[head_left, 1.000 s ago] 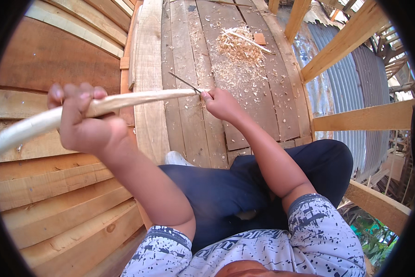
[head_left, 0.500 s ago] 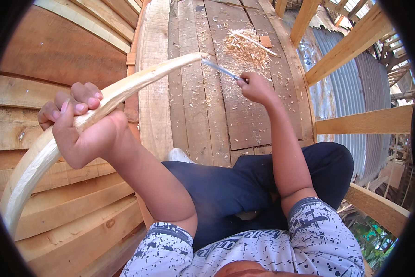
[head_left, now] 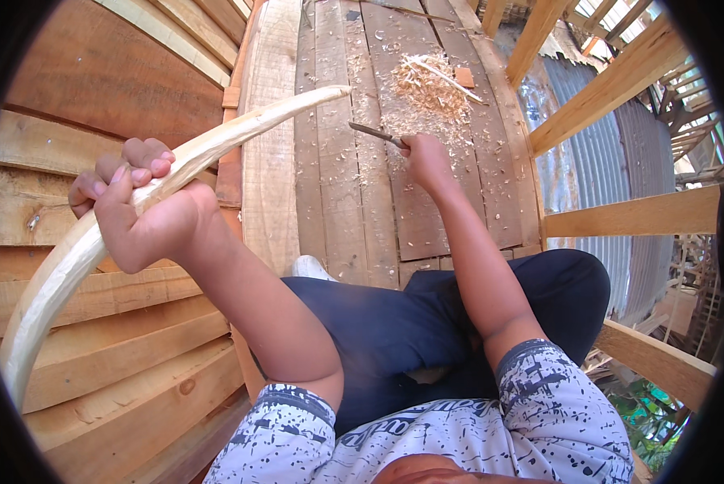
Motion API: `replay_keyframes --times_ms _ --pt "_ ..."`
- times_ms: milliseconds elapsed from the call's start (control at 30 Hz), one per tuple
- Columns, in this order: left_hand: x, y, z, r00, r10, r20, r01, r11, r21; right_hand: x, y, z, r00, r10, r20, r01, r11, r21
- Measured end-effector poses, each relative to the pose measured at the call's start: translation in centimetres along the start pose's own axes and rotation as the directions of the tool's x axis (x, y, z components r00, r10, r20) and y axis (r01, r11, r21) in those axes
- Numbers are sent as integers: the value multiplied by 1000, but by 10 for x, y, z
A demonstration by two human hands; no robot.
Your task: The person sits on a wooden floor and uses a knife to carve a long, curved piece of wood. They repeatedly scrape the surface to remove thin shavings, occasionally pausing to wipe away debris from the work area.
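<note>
A long pale wooden pole (head_left: 245, 127), bare of bark and rough with cut facets, slants from the lower left up to a tapered tip near the top middle. My left hand (head_left: 136, 198) is closed around it partway along, palm up, fingers curled over its top. In my right hand (head_left: 426, 164) is a knife (head_left: 376, 132), gripped by its handle, which the fist mostly hides. The blade points left, a little below and to the right of the pole's tip, apart from the wood.
Curled wood shavings (head_left: 434, 90) lie heaped on the plank floor (head_left: 330, 194), with a thin stick (head_left: 447, 77) and a small orange-brown block (head_left: 463, 77). A plank wall (head_left: 112, 323) stands on the left. Wooden rails (head_left: 632, 214) and corrugated metal sheets (head_left: 596, 153) are on the right.
The knife has come away from the pole's tip and moved slightly down, and its blade has turned. My left hand and the pole have shifted only slightly.
</note>
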State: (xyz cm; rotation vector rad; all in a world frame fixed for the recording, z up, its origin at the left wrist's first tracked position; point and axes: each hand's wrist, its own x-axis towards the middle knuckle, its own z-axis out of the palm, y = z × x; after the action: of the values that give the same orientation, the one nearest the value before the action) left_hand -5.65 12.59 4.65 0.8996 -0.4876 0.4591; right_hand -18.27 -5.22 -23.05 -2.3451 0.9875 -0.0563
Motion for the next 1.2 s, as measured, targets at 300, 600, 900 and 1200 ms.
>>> replay_keyframes --times_ms 300,600,900,1200 --pt "3 -1 -6 997 -8 76 8 1000 -9 -11 35 -7 975 -164 150 134 972 191" --pt "16 0 -23 992 4 130 3 999 -48 -24 58 -15 924 -215 317 147 963 224" --pt "16 4 -25 991 -42 127 52 996 -79 -32 35 0 887 -346 306 233 907 352" --pt "15 4 -23 987 -69 145 86 990 -115 -26 10 12 966 -238 -98 250 959 131"
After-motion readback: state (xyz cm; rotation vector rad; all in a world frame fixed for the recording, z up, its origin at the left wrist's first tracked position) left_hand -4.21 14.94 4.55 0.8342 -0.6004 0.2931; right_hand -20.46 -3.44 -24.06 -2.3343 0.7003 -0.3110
